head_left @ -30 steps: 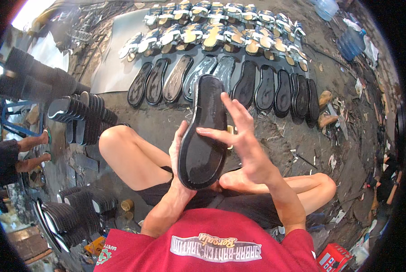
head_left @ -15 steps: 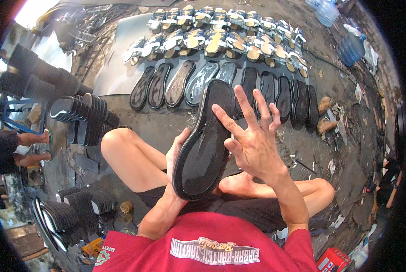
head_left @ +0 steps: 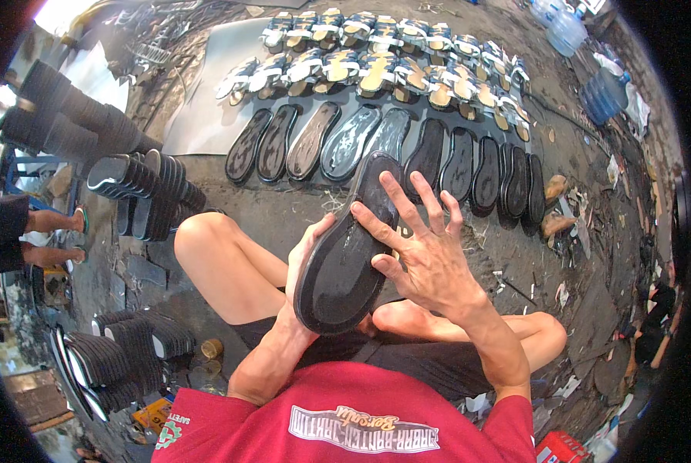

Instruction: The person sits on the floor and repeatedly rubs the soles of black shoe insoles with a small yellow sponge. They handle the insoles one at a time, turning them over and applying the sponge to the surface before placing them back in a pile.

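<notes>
A black shoe sole (head_left: 344,272) slants over my lap, its broad end toward me and a wet-looking sheen on its face. My left hand (head_left: 303,258) grips it from the left edge, with the thumb showing along the side and the other fingers hidden underneath. Over the sole's right side, my right hand (head_left: 429,251) has its fingers spread, and the index fingertip lies against the upper part of the face. Beyond both hands a row of dark soles (head_left: 312,143) lies side by side, some of them glossy.
Farther off, rows of strapped sandals (head_left: 376,73) stand on a grey sheet (head_left: 187,123). Stacked soles (head_left: 133,181) rise at left, with more (head_left: 129,355) near my left side. Blue water bottles (head_left: 604,96) lie far right; a red box (head_left: 561,447) sits near right. Someone's legs (head_left: 52,222) show at left.
My right hand has shifted slightly left and down, its index finger moving to the sole's left edge. The sole has dipped a little at its far end; my left hand still holds it.
</notes>
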The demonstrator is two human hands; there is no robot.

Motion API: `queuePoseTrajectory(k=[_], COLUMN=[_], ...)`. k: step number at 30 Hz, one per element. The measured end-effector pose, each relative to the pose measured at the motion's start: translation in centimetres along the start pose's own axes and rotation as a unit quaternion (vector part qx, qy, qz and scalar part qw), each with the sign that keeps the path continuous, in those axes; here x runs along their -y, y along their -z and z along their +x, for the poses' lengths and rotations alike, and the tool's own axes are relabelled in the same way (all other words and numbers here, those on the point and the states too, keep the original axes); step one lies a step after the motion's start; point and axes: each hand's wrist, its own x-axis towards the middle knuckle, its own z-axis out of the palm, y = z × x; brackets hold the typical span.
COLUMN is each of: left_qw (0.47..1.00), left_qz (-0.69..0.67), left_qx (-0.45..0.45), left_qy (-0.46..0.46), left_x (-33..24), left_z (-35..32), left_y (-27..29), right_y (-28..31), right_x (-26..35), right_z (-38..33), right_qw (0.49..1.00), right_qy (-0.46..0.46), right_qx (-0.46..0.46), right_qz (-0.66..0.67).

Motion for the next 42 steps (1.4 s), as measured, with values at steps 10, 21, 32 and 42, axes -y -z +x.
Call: queuePoseTrajectory(k=[10,21,32,42], left_qw=[0.998,0.986,0.969,0.974], left_qz=[0.006,0.092,0.170,0.180], left_qx=[-0.021,-0.100,-0.121,-0.092], left_qy=[-0.053,-0.095,-0.131,-0.099], left_x=[0.5,1.0,1.2,1.2], left_z=[-0.2,-0.1,-0.4,-0.7], left_y=[-0.4,-0.6,-1.5,-0.7], right_y=[-0.3,-0.6,0.9,0.5], right_x=[0.2,1.5,2.7,2.4], right_z=[-0.1,-0.4,-0.5,-0.6], right_qw=[0.999,0.998,0.988,0.986], right_qy=[0.031,0.048,0.078,0.153], right_qx=[0.028,0.036,0.075,0.054], right_qz=[0.003,0.020,0.106,0.044])
